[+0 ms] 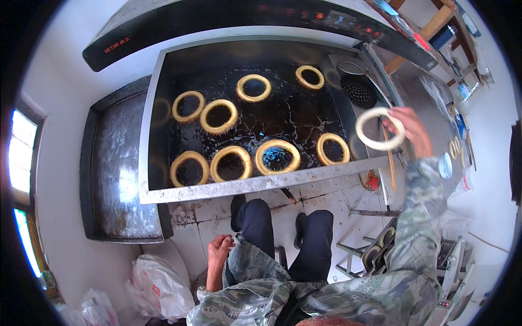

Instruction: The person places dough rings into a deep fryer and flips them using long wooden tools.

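Note:
My right hand (411, 127) grips a pale raw dough ring (401, 140) by its right side, above the right end of the rectangular fryer (253, 189). Below the ring, a pair of wooden chopsticks (390, 163) leans over the fryer's front right edge. Several golden dough rings float in the dark oil, among them one ring (279, 171) at the front middle and one (310, 86) at the back right. Over my lap, beside the camouflage jacket hem (255, 256), my left hand (219, 250) has its fingers curled, with nothing seen in them.
A black perforated skimmer (359, 90) rests at the fryer's right end. To the left stands a dark metal tray (122, 171). A range hood (228, 16) overhangs the back. More pale rings (456, 147) lie on the right-hand counter; a metal rack (373, 254) holding rings stands below it.

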### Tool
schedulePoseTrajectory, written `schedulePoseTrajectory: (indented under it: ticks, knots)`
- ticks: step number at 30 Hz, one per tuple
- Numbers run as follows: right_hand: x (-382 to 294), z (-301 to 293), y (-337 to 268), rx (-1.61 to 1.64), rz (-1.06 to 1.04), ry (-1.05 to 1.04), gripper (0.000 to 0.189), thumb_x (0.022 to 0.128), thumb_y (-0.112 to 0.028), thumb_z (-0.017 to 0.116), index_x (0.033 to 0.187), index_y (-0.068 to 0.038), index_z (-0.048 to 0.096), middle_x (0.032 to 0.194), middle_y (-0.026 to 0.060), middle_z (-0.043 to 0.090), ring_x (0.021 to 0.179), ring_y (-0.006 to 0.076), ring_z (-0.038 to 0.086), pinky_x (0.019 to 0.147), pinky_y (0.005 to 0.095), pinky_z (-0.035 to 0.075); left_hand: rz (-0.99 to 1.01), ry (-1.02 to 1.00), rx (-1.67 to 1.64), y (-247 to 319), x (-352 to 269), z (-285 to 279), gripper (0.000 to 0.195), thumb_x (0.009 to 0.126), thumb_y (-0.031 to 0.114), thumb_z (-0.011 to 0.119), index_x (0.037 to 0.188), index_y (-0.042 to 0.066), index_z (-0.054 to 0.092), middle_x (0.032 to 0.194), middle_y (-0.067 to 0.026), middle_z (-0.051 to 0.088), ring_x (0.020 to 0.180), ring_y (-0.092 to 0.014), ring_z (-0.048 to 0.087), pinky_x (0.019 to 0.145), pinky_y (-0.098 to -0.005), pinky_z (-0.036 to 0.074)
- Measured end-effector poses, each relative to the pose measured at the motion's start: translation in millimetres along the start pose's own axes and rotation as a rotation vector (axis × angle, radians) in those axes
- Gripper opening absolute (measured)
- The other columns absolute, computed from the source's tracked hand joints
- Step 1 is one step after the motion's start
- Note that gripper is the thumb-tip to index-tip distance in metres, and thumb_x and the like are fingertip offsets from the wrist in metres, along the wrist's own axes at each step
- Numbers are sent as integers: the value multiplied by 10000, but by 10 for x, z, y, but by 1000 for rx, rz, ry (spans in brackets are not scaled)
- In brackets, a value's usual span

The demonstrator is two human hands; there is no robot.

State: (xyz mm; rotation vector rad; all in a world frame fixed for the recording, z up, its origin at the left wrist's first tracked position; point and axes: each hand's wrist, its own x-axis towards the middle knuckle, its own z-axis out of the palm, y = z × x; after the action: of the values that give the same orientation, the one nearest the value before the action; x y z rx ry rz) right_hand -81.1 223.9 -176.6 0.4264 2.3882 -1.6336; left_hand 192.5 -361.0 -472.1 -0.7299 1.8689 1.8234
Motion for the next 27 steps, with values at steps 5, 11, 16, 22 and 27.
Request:
schedulePoseTrajectory:
  ticks: [5, 11, 16, 22, 27]
  knots:
    - [1570, 817, -128, -43, -40, -87, 285, 892, -230, 653, 994, 36, 667, 769, 110, 694, 566, 132, 647, 434, 221, 470, -87, 88, -2, -80, 105, -153, 273, 918, 213, 584, 1053, -8, 673, 875, -85, 707, 788, -172, 693, 652, -286, 510]
    - [2895, 1675, -79, -49, 4, -218, 298, 863, -208, 680, 1001, 55, 656, 763, 113, 695, 563, 140, 669, 410, 203, 467, -168, 172, -79, -279, 176, -274, 271, 919, 226, 603, 1041, -6, 674, 879, -95, 701, 774, -195, 695, 661, -303, 523]
    - [3585, 2135, 195, -221, -76, -242, 207, 798, -158, 705, 892, 24, 671, 720, 93, 682, 534, 152, 652, 423, 232, 453, -217, 246, -87, -256, 199, -291, 280, 909, 232, 617, 1041, -9, 672, 861, -92, 699, 770, -202, 698, 665, -307, 524]
    - [4072, 2504, 577, -943, -369, -29, 181, 681, -87, 684, 857, -66, 719, 761, 139, 689, 730, 271, 684, 681, 400, 528, -259, 294, -105, -330, 248, -286, 271, 907, 208, 616, 1034, -25, 668, 859, -106, 704, 772, -206, 704, 642, -298, 528]
    - [4190, 2629, 776, -1141, -618, 239, 128, 748, -64, 608, 843, -61, 695, 857, 169, 672, 886, 366, 640, 748, 470, 505, -242, 260, -119, -418, 274, -278, 282, 912, 209, 618, 1055, -29, 662, 857, -114, 704, 774, -209, 706, 640, -300, 533]
